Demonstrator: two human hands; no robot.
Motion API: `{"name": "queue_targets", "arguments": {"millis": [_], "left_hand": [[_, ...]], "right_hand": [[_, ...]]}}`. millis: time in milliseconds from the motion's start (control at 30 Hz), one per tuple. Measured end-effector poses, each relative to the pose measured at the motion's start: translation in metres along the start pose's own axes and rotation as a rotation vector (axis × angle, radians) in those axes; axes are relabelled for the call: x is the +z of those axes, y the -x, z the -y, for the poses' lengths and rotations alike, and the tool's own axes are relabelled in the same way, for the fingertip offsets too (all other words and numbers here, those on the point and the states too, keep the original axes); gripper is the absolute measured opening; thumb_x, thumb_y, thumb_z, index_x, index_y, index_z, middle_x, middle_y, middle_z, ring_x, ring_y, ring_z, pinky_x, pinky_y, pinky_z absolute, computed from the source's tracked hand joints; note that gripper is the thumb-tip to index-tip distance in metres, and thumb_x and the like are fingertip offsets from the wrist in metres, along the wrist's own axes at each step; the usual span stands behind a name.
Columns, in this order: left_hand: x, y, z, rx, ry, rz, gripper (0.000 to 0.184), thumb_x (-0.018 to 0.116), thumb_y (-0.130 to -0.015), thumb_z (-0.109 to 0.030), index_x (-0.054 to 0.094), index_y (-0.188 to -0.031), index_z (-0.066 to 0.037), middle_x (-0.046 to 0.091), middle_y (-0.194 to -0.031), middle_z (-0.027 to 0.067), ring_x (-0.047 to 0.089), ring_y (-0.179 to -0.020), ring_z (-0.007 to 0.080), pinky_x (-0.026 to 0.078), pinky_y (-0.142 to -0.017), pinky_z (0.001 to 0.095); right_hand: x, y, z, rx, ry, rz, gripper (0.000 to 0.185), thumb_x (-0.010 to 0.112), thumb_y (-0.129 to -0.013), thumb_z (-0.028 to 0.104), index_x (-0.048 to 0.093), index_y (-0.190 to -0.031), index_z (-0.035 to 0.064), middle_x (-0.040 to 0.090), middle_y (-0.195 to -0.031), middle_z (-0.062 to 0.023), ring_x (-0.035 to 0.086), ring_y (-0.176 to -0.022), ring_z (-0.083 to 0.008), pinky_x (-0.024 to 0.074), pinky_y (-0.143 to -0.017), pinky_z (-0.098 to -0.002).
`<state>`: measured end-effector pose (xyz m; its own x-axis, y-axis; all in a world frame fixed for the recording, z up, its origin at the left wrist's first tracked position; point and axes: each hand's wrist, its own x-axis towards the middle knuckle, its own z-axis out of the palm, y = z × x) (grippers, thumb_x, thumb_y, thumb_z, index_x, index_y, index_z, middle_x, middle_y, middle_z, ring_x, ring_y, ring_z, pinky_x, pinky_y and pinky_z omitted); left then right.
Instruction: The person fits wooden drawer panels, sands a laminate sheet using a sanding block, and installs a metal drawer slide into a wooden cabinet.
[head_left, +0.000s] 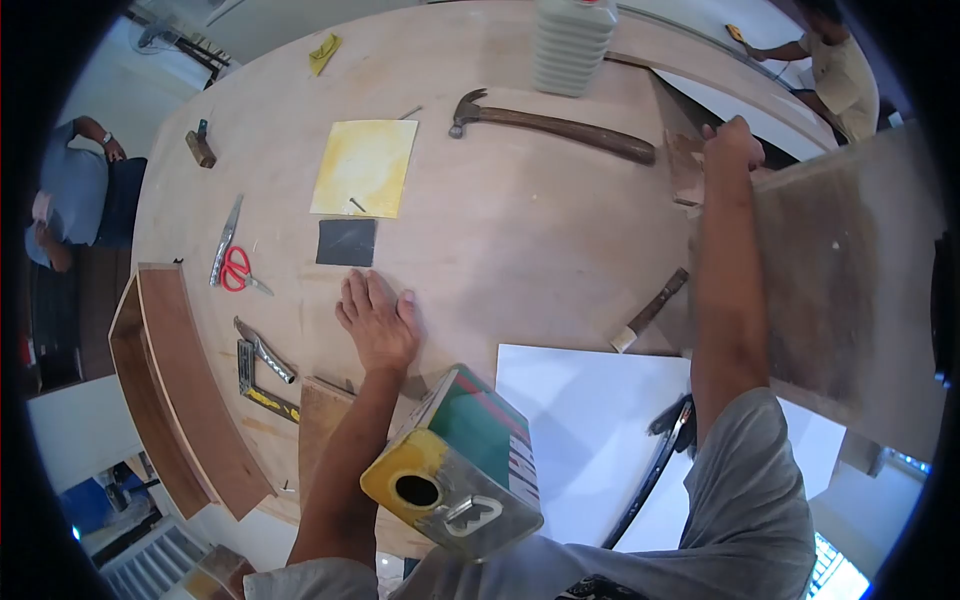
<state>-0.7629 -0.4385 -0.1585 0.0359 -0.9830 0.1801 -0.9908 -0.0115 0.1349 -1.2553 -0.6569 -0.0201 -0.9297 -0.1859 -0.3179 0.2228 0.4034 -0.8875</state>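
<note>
My left hand (378, 325) lies flat on the wooden tabletop (480, 250) with its fingers apart. Just beyond its fingertips is a dark grey square of sandpaper (346, 243), below a larger yellow sheet (364, 165) with a nail on it. My right hand (735, 145) reaches to the far right, fingers curled, beside a brown wooden piece (684, 168) and the corner of a large wooden panel (820, 270). What is inside its fingers is hidden. A claw hammer (555, 130) lies to the left of that hand.
A tin can (470, 450) stands close to my body. Red-handled scissors (235, 265), a chisel-like tool (650, 312), a white board (590, 400), a translucent jug (573, 45) and a wooden tray (190, 390) are around. Two people are nearby, at left (75, 190) and upper right (840, 75).
</note>
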Motion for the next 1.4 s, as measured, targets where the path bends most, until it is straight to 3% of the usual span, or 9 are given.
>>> {"name": "queue_targets", "arguments": {"millis": [33, 367, 567, 700, 867, 1100, 1233, 1333, 1400], "left_hand": [[-0.001, 0.000, -0.002, -0.001, -0.004, 0.007, 0.071, 0.050, -0.096, -0.046, 0.043, -0.142, 0.007, 0.036, -0.152, 0.0306, 0.029, -0.143, 0.0467, 0.019, -0.114, 0.0636], [0.000, -0.002, 0.000, 0.000, -0.024, -0.025, 0.072, 0.050, -0.094, -0.047, 0.045, -0.142, 0.008, 0.040, -0.149, 0.0307, 0.033, -0.141, 0.0469, 0.022, -0.113, 0.0626], [-0.001, -0.001, -0.002, -0.009, -0.015, -0.020, 0.071, 0.050, -0.094, -0.046, 0.046, -0.140, 0.007, 0.040, -0.149, 0.0312, 0.033, -0.140, 0.0473, 0.022, -0.112, 0.0632], [0.000, -0.002, -0.001, 0.002, -0.013, -0.040, 0.071, 0.051, -0.094, -0.045, 0.046, -0.140, 0.008, 0.040, -0.149, 0.0313, 0.033, -0.140, 0.0473, 0.022, -0.112, 0.0636], [-0.006, -0.002, -0.004, -0.014, 0.017, -0.025, 0.070, 0.052, -0.093, -0.044, 0.047, -0.138, 0.009, 0.040, -0.148, 0.0314, 0.033, -0.141, 0.0467, 0.021, -0.112, 0.0634], [-0.005, 0.000, -0.003, -0.014, 0.014, -0.025, 0.069, 0.052, -0.094, -0.043, 0.047, -0.140, 0.008, 0.039, -0.150, 0.0308, 0.031, -0.142, 0.0459, 0.020, -0.113, 0.0630], [-0.005, 0.000, -0.002, -0.009, 0.016, -0.056, 0.067, 0.051, -0.095, -0.043, 0.048, -0.138, 0.007, 0.042, -0.148, 0.0314, 0.034, -0.139, 0.0473, 0.022, -0.112, 0.0643], [-0.003, 0.000, -0.001, -0.016, 0.017, -0.043, 0.068, 0.050, -0.095, -0.044, 0.047, -0.140, 0.007, 0.040, -0.149, 0.0309, 0.032, -0.141, 0.0468, 0.020, -0.113, 0.0642], [-0.004, -0.001, -0.001, -0.024, 0.026, -0.024, 0.069, 0.049, -0.095, -0.045, 0.046, -0.141, 0.007, 0.039, -0.150, 0.0310, 0.030, -0.142, 0.0468, 0.019, -0.114, 0.0641]], "right_hand": [[-0.007, 0.017, 0.004, 0.162, -0.532, -0.028, 0.035, 0.063, -0.093, 0.015, 0.050, -0.121, -0.0016, 0.066, -0.103, -0.0103, 0.065, -0.094, -0.0219, 0.0569, -0.085, -0.0455], [-0.031, 0.035, -0.012, 0.241, -0.700, 0.236, 0.022, 0.059, -0.092, 0.006, 0.054, -0.111, -0.0033, 0.058, -0.092, -0.0132, 0.059, -0.073, -0.0226, 0.0565, -0.076, -0.0503], [-0.020, 0.009, 0.032, 0.376, -0.581, 0.269, 0.022, 0.047, -0.098, 0.021, 0.055, -0.103, 0.0015, 0.051, -0.079, -0.0075, 0.051, -0.063, -0.0171, 0.0543, -0.089, -0.0589], [-0.013, -0.020, 0.001, 0.512, -0.585, 0.323, 0.046, 0.051, -0.099, 0.038, 0.053, -0.129, 0.0025, 0.060, -0.119, -0.0175, 0.061, -0.107, -0.0308, 0.0478, -0.100, -0.0628], [-0.011, -0.024, 0.004, 0.397, -0.631, 0.359, 0.045, 0.041, -0.103, 0.029, 0.045, -0.139, 0.0019, 0.049, -0.135, -0.0162, 0.050, -0.122, -0.0347, 0.0421, -0.104, -0.0673], [-0.056, 0.011, 0.150, 0.085, -0.827, 0.437, 0.047, 0.027, -0.109, 0.018, 0.033, -0.152, 0.0011, 0.035, -0.157, -0.0144, 0.034, -0.143, -0.0401, 0.0341, -0.111, -0.0738], [-0.081, 0.071, 0.189, -0.008, -0.981, 0.506, 0.049, 0.039, -0.106, 0.029, 0.040, -0.149, 0.0044, 0.047, -0.150, -0.0101, 0.039, -0.141, -0.0398, 0.0325, -0.115, -0.0682], [-0.090, 0.109, 0.209, -0.271, -0.924, 0.643, 0.045, 0.046, -0.103, 0.019, 0.043, -0.141, -0.0037, 0.050, -0.145, -0.0169, 0.042, -0.139, -0.0412, 0.0367, -0.115, -0.0625], [-0.077, 0.094, 0.231, -0.427, -0.799, 0.761, 0.071, 0.067, -0.091, 0.038, 0.038, -0.151, 0.0108, 0.042, -0.154, -0.0179, 0.036, -0.145, -0.0313, 0.0299, -0.119, -0.0509]]}}
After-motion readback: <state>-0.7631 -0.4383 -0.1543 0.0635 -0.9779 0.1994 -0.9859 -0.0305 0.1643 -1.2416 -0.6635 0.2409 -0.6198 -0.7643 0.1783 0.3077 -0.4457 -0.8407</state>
